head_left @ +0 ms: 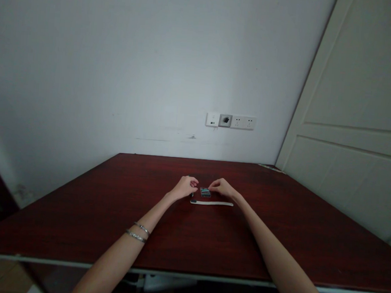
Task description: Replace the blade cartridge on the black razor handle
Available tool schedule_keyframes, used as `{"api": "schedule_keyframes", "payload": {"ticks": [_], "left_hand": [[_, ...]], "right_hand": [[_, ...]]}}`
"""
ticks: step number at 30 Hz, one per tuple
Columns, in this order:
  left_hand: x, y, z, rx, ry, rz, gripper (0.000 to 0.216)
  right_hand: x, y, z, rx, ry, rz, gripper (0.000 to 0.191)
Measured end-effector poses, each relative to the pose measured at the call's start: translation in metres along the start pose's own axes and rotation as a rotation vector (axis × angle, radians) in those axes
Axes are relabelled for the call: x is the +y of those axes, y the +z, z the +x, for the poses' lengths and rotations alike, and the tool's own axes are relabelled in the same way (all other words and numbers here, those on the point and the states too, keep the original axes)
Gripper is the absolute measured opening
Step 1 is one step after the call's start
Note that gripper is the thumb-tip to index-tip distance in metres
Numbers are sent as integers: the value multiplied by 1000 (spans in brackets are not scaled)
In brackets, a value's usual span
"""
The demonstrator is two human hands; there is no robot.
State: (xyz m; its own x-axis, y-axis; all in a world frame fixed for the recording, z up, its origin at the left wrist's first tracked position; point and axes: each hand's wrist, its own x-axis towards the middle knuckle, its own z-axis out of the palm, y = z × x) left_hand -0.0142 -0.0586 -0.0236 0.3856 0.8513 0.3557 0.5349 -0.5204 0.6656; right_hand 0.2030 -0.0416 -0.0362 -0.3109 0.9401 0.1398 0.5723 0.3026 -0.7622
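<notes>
A small dark rectangular device (pixel 205 192) with a greenish face lies on the dark red table (pixel 77 209), far out in front of me. My left hand (pixel 186 186) rests just left of it with fingers curled, pinching something thin and dark that I cannot make out. My right hand (pixel 222 187) sits at the device's right end, fingertips curled onto its edge. A long white strap (pixel 211 203) lies flat on the table just in front of both hands. Two metal bracelets (pixel 138 232) circle my left forearm.
A white wall stands behind the table with a row of sockets (pixel 230 121). A white panelled door (pixel 356 144) runs along the right side. The table's pale front edge (pixel 186 275) is close to me.
</notes>
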Motion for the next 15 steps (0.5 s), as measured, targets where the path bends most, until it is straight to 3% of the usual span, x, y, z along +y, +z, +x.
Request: {"api": "schedule_keyframes", "payload": {"ticks": [15], "left_hand": [[3,0,0,17,62,2,21]], "right_hand": [[-1,2,2,48,-72,-209,19]]}}
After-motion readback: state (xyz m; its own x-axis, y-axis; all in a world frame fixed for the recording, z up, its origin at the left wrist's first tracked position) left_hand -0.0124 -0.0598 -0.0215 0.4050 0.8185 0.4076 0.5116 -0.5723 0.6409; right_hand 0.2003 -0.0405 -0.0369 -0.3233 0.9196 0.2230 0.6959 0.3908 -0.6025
